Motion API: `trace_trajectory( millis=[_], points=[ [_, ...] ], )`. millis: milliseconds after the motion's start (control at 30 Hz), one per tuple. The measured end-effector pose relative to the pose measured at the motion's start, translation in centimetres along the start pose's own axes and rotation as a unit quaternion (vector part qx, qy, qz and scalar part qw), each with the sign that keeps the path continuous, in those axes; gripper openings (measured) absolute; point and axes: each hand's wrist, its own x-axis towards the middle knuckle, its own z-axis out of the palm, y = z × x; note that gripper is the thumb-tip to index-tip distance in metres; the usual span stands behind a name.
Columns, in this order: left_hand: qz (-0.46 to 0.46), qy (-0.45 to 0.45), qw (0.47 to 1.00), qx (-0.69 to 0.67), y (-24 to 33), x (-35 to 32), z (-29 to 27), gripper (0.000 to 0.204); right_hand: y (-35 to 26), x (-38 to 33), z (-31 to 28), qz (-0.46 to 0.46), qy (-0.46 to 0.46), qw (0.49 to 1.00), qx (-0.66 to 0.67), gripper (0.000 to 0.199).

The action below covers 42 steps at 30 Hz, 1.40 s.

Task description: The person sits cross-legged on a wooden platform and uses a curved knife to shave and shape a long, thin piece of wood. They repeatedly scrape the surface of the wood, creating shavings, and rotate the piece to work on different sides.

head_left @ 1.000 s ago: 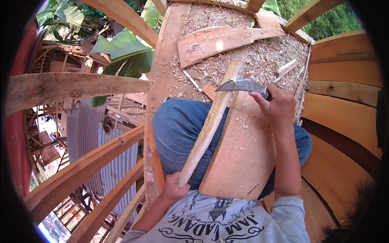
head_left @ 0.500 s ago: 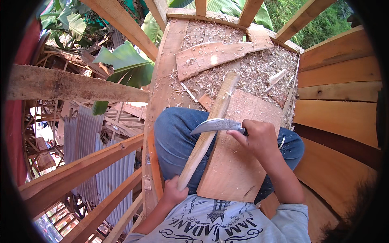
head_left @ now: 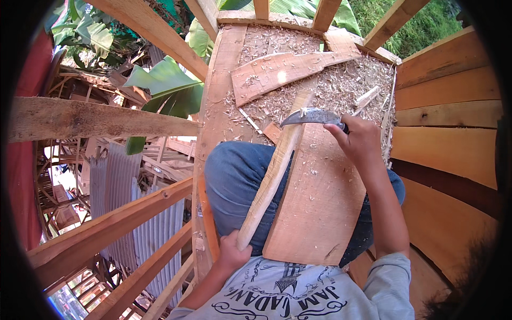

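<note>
My left hand (head_left: 233, 253) is closed around the near end of a long pale wooden stick (head_left: 272, 175), which slants up and away to the right over my thigh. In my right hand (head_left: 362, 140) is a knife with a broad curved blade (head_left: 313, 117); my fingers hide most of its dark handle. The blade lies across the stick near its far end, with a small curl of wood on top of it. Under my right forearm, a flat wooden board (head_left: 322, 202) rests on my lap, against my grey shirt.
Wood shavings (head_left: 341, 88) cover the plank floor ahead, around a large shaped board offcut (head_left: 285, 76). Slatted wooden walls (head_left: 448, 114) rise at right. Open rails (head_left: 106, 117) stand at left, with corrugated metal sheets (head_left: 114, 186) and a banana leaf (head_left: 168, 90) beyond.
My right hand has moved the knife away from me along the stick, from its middle to near its far end. My left hand keeps its hold on the near end.
</note>
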Motion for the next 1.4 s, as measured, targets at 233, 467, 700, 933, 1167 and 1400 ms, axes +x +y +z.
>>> trace_trajectory(
  millis=[233, 467, 700, 933, 1167, 1400],
  points=[
    [0.004, 0.002, 1.0, -0.009, 0.0, 0.0, 0.0, 0.011, -1.1, -0.6, 0.8, 0.012, 0.003, 0.995, 0.094, 0.049],
    [0.0, -0.002, 1.0, 0.004, -0.2, -0.1, -0.2, 0.011, -2.8, -2.3, 1.2, -0.114, -0.028, 0.987, 0.11, 0.048],
    [0.006, -0.008, 1.0, -0.005, -0.1, 0.1, -0.4, 0.011, -4.0, -3.1, 1.3, -0.276, -0.045, 0.956, 0.088, 0.047],
    [0.002, -0.005, 1.0, -0.008, -0.3, 0.0, -0.3, 0.011, -3.7, -2.6, 1.4, -0.207, -0.007, 0.976, 0.069, 0.047],
    [0.013, -0.007, 1.0, -0.002, 0.2, 0.4, -0.3, 0.012, -2.4, -2.2, 1.8, -0.081, 0.06, 0.986, 0.132, 0.046],
    [0.01, -0.01, 1.0, 0.0, -0.4, 0.2, -0.1, 0.013, -1.0, -1.1, 2.1, -0.047, 0.058, 0.987, 0.141, 0.046]
  ],
)
